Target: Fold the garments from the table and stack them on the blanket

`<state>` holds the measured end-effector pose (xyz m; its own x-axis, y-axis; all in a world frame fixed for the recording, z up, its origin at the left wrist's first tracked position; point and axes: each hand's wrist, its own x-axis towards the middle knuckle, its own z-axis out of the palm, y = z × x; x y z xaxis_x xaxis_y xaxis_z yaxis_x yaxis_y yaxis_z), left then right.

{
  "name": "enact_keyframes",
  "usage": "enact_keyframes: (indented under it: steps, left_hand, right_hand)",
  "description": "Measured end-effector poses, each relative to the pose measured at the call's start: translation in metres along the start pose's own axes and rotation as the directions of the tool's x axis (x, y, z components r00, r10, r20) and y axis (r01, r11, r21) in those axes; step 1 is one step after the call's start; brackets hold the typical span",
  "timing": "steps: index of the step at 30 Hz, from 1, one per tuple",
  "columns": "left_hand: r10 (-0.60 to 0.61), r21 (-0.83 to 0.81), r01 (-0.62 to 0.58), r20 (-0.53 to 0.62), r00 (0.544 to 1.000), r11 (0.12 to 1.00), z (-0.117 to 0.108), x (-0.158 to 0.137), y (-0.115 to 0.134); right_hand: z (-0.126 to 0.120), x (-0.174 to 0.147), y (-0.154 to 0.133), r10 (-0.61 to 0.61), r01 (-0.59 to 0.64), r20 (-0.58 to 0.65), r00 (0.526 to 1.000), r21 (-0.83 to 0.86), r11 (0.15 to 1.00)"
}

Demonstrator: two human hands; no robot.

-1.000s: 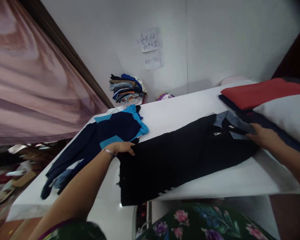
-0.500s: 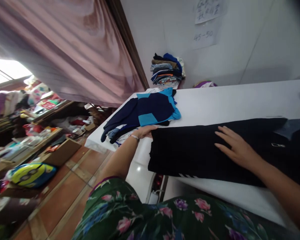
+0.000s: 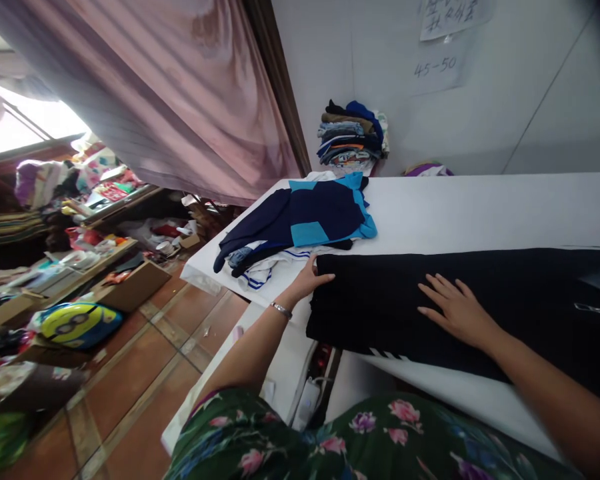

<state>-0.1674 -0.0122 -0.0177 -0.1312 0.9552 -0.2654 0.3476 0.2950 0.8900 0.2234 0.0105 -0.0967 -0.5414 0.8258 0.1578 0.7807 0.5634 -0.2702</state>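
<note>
White tabletop [image 3: 480, 213]: extended from centre to right edge
Black garment [image 3: 380, 300]: spread across it, lower right
Navy-and-blue top [image 3: 330, 210]: piled over other clothes [image 3: 257, 275], centre

Daylight from a window [image 3: 30, 127] reaches a terracotta-tiled floor [image 3: 125, 387] beside a pale wall [image 3: 530, 60].

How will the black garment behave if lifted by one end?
The black garment looks floppy, lying flat like soft cloth. Lifted at the left hand alone, it would likely sag, since its length stretches past the right hand.
</note>
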Motion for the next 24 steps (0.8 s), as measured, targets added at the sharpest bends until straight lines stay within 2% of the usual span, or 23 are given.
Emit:
enact_keyframes:
  steps: [4,10,13,16,18,22,24]
  left_hand:
    - [0.176,0.266,-0.154,-0.063,0.982,0.952,0.014,-0.019,0.009]
    - [0.341,0.368,-0.281,-0.110,0.934,0.887,0.029,-0.035,0.018]
    - [0.387,0.401,-0.315,-0.111,0.916,0.861,0.034,-0.033,0.016]
    - [0.433,0.463,-0.356,-0.068,0.899,0.812,0.036,-0.030,0.022]
    - [0.481,0.536,-0.378,-0.062,0.874,0.755,0.033,-0.029,0.034]
    - [0.601,0.680,-0.370,-0.132,0.788,0.634,0.012,-0.020,0.062]
    - [0.581,0.708,-0.308,-0.176,0.795,0.636,-0.002,-0.006,0.066]
  right_hand:
    - [-0.004,0.000,-0.004,0.001,-0.001,-0.022,1.000,0.009,1.000]
    - [-0.026,0.004,-0.046,-0.100,0.105,-0.067,0.993,0.073,0.992]
    - [-0.026,0.008,-0.070,-0.143,0.137,0.051,0.988,0.100,0.986]
    - [-0.024,0.012,-0.082,-0.143,0.116,0.199,0.970,0.140,0.983]
    - [-0.027,0.013,-0.086,-0.134,0.099,0.208,0.969,0.170,0.980]
    - [-0.038,0.014,-0.088,-0.108,0.081,0.137,0.985,0.187,0.979]
    - [-0.041,0.012,-0.085,-0.090,0.060,0.156,0.984,0.183,0.981]
